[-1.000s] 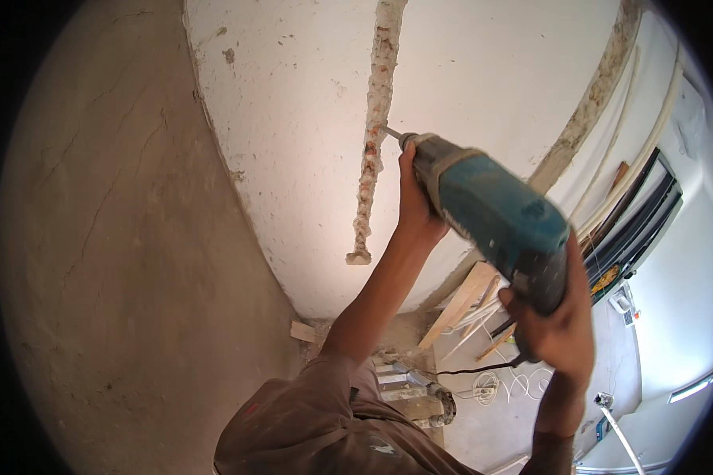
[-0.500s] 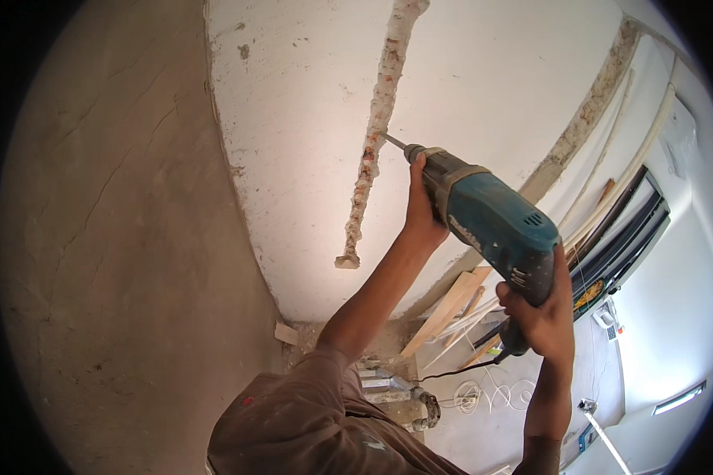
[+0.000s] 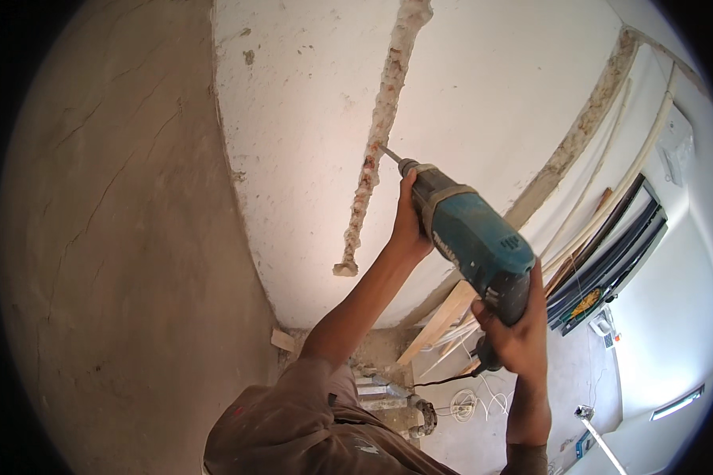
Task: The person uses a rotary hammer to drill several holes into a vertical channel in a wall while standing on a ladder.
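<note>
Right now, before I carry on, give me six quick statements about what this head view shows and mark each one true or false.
1. The right hand grips the drill at its rear. True.
2. The left hand hangs free of the drill. False: it holds the drill near its front end.
3. The bit points to the rough groove in the white wall. True.
4. The drill's casing is bright red. False: it is teal with dark parts.
5. The cracked brown wall is on the picture's left. True.
6. The white cable coil appears above the wooden board in the picture. False: it appears below it.
</note>
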`<state>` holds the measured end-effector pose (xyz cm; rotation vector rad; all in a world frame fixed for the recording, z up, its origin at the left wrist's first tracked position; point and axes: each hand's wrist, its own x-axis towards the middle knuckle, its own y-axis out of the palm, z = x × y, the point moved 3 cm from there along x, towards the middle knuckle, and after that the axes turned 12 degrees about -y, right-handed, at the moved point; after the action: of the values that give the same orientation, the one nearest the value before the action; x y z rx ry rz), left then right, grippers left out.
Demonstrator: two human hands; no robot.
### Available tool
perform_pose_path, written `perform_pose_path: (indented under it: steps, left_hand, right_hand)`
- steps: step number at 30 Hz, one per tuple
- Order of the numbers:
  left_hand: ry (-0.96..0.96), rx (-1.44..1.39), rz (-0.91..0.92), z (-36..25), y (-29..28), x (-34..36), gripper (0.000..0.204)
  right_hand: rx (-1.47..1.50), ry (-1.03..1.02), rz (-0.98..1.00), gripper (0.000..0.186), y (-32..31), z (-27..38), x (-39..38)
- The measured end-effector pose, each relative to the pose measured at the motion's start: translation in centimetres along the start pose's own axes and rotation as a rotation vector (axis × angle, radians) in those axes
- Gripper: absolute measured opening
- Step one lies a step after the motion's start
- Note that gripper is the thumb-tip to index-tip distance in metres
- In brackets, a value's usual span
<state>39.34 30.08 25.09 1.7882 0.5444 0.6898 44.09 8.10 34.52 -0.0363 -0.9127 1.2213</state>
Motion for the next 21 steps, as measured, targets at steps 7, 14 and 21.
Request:
perform_pose_path:
  steps: [7,14,21]
  left_hand:
    - [0.088,-0.024,0.058,-1.3,1.2,0.9,0.05]
    - [0.018,0.017,-0.069,0.5,-0.1,1.4,0.056]
    - [-0.038,0.119,-0.073,1.7,-0.9,1.3,0.057]
  right_hand:
    - [-0.037,0.019,0.052,0.065,-0.7,2.0,2.7]
    - [0.039,0.082,-0.018,0.065,-1.5,-1.2,0.2]
    - [0.17,0.189,-0.059,0.067,-2.1,-5.4,-2.3]
